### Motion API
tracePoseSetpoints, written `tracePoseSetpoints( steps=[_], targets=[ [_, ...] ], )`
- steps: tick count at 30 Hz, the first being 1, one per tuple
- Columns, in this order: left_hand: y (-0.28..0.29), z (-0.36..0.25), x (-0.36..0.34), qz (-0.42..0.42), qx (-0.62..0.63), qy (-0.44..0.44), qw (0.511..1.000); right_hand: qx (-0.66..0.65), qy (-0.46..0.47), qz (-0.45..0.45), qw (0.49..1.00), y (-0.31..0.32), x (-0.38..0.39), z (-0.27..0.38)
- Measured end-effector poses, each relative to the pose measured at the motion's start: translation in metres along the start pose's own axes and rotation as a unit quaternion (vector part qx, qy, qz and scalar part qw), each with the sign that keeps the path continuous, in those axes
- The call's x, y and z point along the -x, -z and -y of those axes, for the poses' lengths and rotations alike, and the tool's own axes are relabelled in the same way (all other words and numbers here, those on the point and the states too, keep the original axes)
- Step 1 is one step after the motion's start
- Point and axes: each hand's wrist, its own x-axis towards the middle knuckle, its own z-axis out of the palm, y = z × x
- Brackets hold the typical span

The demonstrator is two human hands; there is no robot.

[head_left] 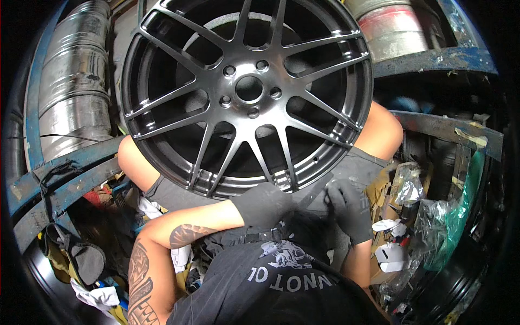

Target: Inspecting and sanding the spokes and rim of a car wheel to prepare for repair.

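A large dark wheel rim [249, 122] with paired spokes and a round centre bore stands in front of me, between my bare knees. My left hand [265, 206], in a black glove, is curled close to the rim's near lower edge. To its right, my right hand [349, 208], gloved alike, has its fingers bent in a pinch. Between the two hands stretches a thin dark grey strip [314, 194]; its material cannot be made out. Both hands appear to grip its ends, though the left fingertips are hidden.
Silver metal barrels [76, 86] stack in a blue metal frame [33, 108] on the left. Another barrel [392, 32] with red colouring lies at upper right. Crumpled clear plastic [433, 222], a green plastic sheet [465, 206] and cardboard clutter my right side. Rags [97, 295] lie at lower left.
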Motion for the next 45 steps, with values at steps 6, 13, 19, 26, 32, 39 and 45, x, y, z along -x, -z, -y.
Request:
tracePoseSetpoints(
  steps=[6,13,19,26,32,39,45],
  targets=[
    [0.009,-0.008,-0.022,-0.013,0.003,-0.068,0.998,-0.093,0.003,-0.047,0.995,-0.036,-0.022,0.009],
    [0.123,0.023,-0.001,0.062,0.041,0.131,0.989,-0.045,0.062,-0.074,0.994,-0.059,-0.022,0.002],
    [0.141,0.085,0.012,-0.143,0.236,0.103,0.956,-0.055,0.055,-0.094,0.993,-0.065,-0.025,0.016],
    [0.104,0.059,0.0,-0.054,0.153,0.006,0.987,-0.132,-0.025,-0.121,0.984,-0.055,-0.046,0.043],
    [0.101,0.065,-0.009,-0.119,0.197,-0.057,0.972,-0.188,-0.046,-0.102,0.976,-0.052,-0.06,0.046],
    [0.089,0.055,-0.015,-0.226,0.215,-0.068,0.948,-0.207,-0.041,-0.133,0.968,-0.049,-0.062,0.044],
    [0.085,0.056,-0.019,-0.222,0.246,-0.082,0.94,-0.229,-0.085,-0.16,0.956,-0.052,-0.055,0.045]
  ],
)
